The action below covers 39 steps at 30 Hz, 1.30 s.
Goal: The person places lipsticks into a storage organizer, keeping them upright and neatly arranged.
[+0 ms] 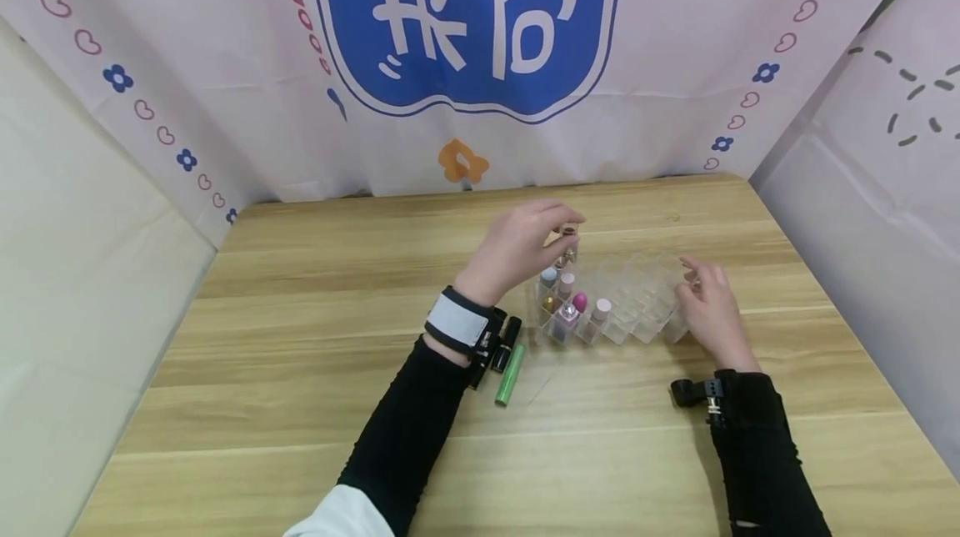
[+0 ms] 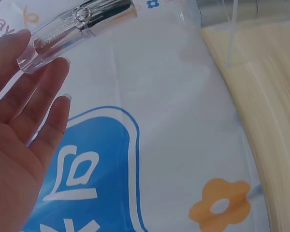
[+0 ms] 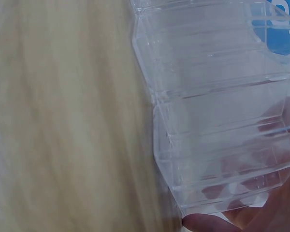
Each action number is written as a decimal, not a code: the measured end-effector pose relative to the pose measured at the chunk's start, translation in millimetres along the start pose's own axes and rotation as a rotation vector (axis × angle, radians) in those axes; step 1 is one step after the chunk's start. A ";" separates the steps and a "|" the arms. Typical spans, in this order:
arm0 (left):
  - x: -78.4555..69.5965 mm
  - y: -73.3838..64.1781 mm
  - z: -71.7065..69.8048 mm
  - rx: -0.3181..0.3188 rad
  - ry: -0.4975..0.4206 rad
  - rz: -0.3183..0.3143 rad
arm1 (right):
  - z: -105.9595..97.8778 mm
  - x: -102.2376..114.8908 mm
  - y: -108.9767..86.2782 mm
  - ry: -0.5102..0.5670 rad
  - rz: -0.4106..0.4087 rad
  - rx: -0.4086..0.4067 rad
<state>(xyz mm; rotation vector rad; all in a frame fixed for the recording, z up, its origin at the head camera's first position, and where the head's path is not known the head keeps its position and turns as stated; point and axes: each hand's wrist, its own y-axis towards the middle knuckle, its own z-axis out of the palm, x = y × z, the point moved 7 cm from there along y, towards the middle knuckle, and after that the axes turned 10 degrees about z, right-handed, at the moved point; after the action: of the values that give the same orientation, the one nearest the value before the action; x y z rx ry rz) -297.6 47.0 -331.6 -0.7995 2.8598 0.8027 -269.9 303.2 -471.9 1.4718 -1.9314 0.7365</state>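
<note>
L hand: reaching over far L corner of the clear organizer; fingers clamped on one end of a clear tube, thumb one side, fingertips opp. side; lower fingers spread, off the tube.
Clear tube: in L grip at organizer's back L edge, approx. upright in head view; silvery band mid-length. Lower end in a slot or just above: can't tell.
R hand: at organizer's R end; fingers clamped on that end, thumb at bottom edge, others seen thru the clear wall.
Organizer: flat on table; stocked slots at L end, incl. white-capped bottle, magenta cap, gray-blue cap.
Loose pcs: green tube + black tube lying on table, near side of organizer's L end, close to L wristband; another dark pc. partly hidden by wrist.
Step (my read): stocking slots one pc. at a time; clear tube at the set-in stage, R hand steadying.
Next (judged): line up free end w/ a back-row slot, lower straight, spread L fingers once seated; R hand bracing so organizer doesn't slide. Green & black tubes prob. after.
Risk: tilted entry could snag on slot wall or knock neighboring caps.
</note>
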 end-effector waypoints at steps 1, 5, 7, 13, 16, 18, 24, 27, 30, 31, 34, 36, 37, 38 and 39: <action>-1.0 1.3 1.2 0.007 0.004 0.004 | 0.1 0.0 0.1 -0.002 0.000 0.001; -3.7 5.5 7.1 0.039 0.002 0.008 | 0.5 -0.3 0.8 -0.006 0.005 0.006; -3.8 6.7 11.0 0.050 -0.005 0.005 | 0.5 -0.5 0.9 -0.005 0.009 0.007; -2.2 7.7 24.7 0.072 -0.028 0.011 | -0.2 -0.4 0.4 -0.001 -0.005 0.001; -0.6 6.8 31.2 0.088 -0.043 0.004 | -0.2 -0.1 0.0 0.005 -0.014 -0.002; 0.3 5.8 34.3 0.098 -0.053 -0.004 | -0.3 -0.1 0.0 0.003 -0.015 -0.004; 1.1 3.9 38.8 0.126 -0.065 -0.026 | -0.1 -0.4 0.6 -0.004 -0.014 -0.004; 1.3 2.8 40.5 0.143 -0.063 -0.037 | 0.2 -0.9 0.8 -0.003 -0.015 -0.003; 1.7 2.1 42.8 0.158 -0.069 -0.048 | 0.0 -1.1 0.9 0.003 -0.011 0.000; 1.9 1.9 43.7 0.160 -0.070 -0.050 | 0.0 -0.9 0.9 0.003 -0.012 0.000; 2.4 1.4 46.0 0.165 -0.075 -0.056 | -0.2 -0.7 1.0 0.003 -0.013 -0.001; 2.6 1.1 47.4 0.166 -0.075 -0.057 | -0.2 -0.5 1.0 0.003 -0.016 -0.002; 2.7 1.0 48.0 0.168 -0.075 -0.058 | -0.1 -0.3 1.1 0.004 -0.017 -0.002; 2.7 0.8 48.5 0.171 -0.075 -0.061 | -0.2 -0.3 1.1 0.005 -0.016 -0.002; 3.0 0.7 49.2 0.173 -0.076 -0.064 | -0.2 -0.2 1.1 0.005 -0.016 -0.002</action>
<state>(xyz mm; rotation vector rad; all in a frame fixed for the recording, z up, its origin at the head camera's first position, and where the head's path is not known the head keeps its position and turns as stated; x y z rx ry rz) -304.1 70.8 -374.3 -0.8145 2.7744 0.5561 -270.9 303.7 -472.0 1.4811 -1.9137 0.7309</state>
